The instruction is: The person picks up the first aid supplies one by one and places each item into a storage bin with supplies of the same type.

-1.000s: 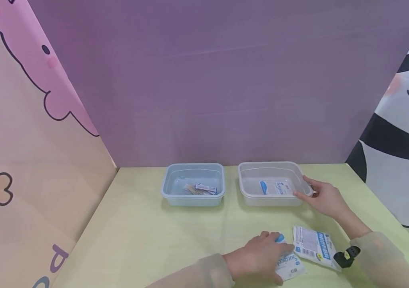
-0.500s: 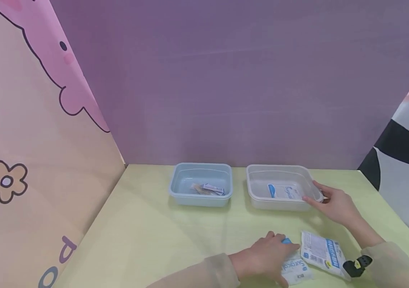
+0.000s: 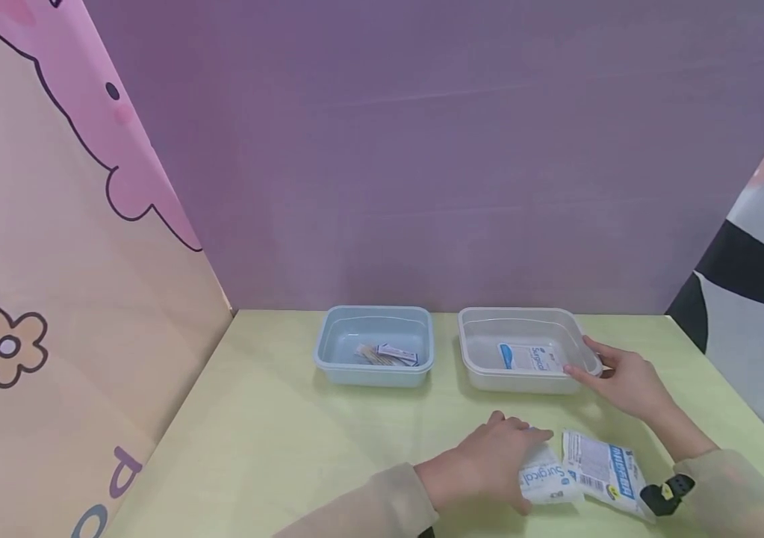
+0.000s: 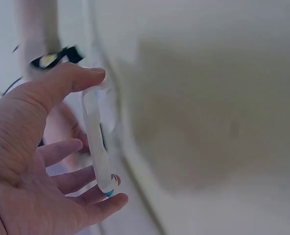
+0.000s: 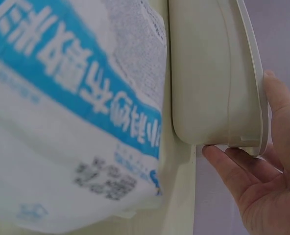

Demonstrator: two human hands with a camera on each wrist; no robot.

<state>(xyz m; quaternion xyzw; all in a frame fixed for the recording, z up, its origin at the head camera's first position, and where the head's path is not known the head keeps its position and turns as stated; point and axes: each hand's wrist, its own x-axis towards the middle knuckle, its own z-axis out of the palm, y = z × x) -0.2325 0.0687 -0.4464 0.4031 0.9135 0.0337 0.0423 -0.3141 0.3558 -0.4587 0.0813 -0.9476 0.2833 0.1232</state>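
My left hand (image 3: 485, 467) holds a white gauze packet (image 3: 546, 478) with blue "Surgical" print. In the left wrist view the packet (image 4: 98, 142) stands edge-on, pinched between thumb and fingers. My right hand (image 3: 630, 382) grips the right end of a white plastic bin (image 3: 519, 381), thumb at the rim and fingers along the outer wall. Inside that bin lies another "Surgical" packet (image 3: 529, 357). A second loose gauze packet (image 3: 603, 472), with a blue band and barcode, lies on the table below the right forearm; it fills much of the right wrist view.
Left of the white bin stands a light blue bin (image 3: 375, 375) with cotton swabs (image 3: 376, 355) and a small blue-and-white packet (image 3: 398, 354) inside. The yellow-green table (image 3: 274, 433) meets a purple back panel (image 3: 382, 187); printed side panels flank it.
My left hand has risen slightly from the table and moved away from the front edge, bringing the gauze packet along. The right hand keeps its grip on the white bin.
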